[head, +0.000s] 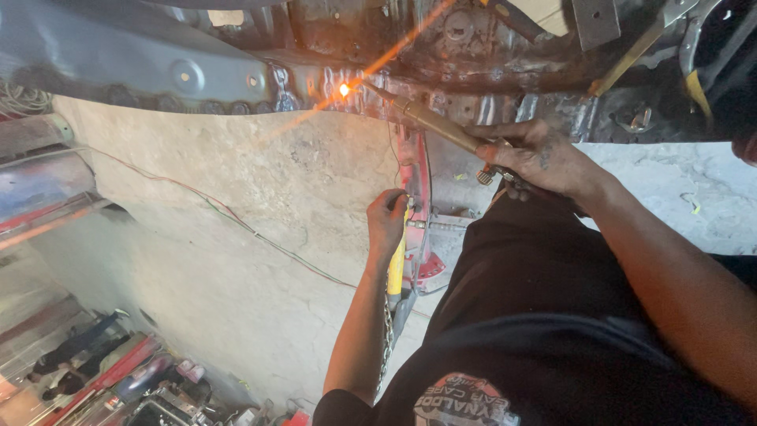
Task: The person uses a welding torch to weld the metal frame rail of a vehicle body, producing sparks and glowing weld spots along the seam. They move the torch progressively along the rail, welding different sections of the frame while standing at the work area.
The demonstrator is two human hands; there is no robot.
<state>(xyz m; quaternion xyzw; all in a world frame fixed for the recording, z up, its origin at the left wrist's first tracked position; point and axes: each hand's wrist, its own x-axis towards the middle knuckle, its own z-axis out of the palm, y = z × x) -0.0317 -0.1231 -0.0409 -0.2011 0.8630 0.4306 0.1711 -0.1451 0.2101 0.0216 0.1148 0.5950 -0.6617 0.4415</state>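
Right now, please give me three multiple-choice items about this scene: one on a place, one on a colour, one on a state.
1. Where is the torch flame?
A. at the dark metal seam
B. on the concrete floor
C. beside the left hand

2. What colour is the handle of the tool in the left hand?
A. blue
B. yellow
C. white

3. In what state is the torch in the right hand?
A. unlit
B. lying on the floor
C. lit, throwing an orange streak

Answers:
1 A, the glow sits on the metal edge at the top.
2 B, yellow shows below the closed fingers.
3 C, a bright point burns at the tip.
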